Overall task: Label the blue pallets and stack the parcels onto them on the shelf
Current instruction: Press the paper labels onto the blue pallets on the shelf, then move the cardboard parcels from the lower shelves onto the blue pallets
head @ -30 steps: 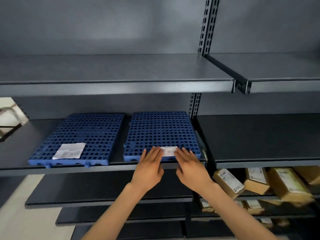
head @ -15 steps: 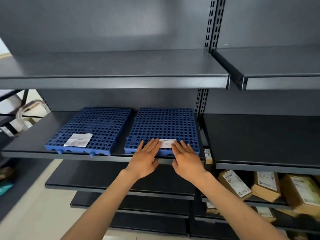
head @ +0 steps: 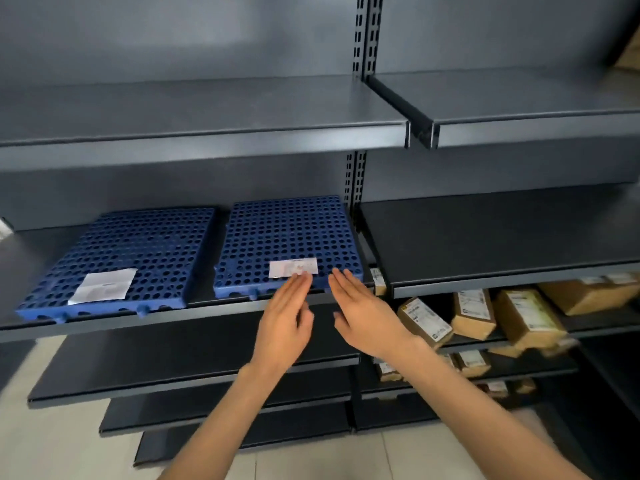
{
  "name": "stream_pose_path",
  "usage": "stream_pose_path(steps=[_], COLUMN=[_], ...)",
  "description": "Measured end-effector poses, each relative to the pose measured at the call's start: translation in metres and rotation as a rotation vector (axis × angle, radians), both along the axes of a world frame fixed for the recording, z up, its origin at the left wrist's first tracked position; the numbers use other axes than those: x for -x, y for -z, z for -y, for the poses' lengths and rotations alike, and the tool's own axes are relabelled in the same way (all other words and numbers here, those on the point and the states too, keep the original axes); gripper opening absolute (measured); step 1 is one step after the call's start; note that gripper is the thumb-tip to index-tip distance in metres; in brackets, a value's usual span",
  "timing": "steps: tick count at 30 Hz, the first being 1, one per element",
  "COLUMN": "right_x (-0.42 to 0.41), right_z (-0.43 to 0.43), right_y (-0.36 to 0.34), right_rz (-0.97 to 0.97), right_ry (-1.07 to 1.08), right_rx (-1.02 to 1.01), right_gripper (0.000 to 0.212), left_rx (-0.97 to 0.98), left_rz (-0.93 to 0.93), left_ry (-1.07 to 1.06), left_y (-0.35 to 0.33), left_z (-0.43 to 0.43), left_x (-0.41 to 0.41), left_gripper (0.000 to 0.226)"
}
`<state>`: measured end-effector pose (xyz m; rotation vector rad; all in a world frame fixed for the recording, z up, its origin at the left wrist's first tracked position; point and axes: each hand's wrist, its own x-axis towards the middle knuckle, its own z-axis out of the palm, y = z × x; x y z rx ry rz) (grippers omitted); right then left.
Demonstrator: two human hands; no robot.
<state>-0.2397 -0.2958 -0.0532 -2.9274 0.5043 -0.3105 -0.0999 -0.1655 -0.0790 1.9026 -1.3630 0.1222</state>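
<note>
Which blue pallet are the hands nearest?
The right-hand pallet, with the smaller label at its front; left hand and right hand are there. The left-hand pallet is farther.

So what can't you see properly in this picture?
Head view:
- Label on the right pallet: print too small, blurry; left fingers cover its lower edge.
- Parcels lower right: shelf above hides their far ends.
- Brown thing top right: cut off by the edge.
</note>
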Motion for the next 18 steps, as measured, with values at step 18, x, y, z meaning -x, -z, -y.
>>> stream_pose_path(steps=[18], right_x=[0.214], right_z=[0.055], right_y=[0.091], right_rz=[-0.115], right_ry=[0.635], right_rx=[-0.217], right_gripper=[0.065], left_rx=[-0.372], left_rz=[-0.243], left_ry=[0.296], left_y=[0.079], left_z=[0.109], left_x=[0.153], left_gripper=[0.057])
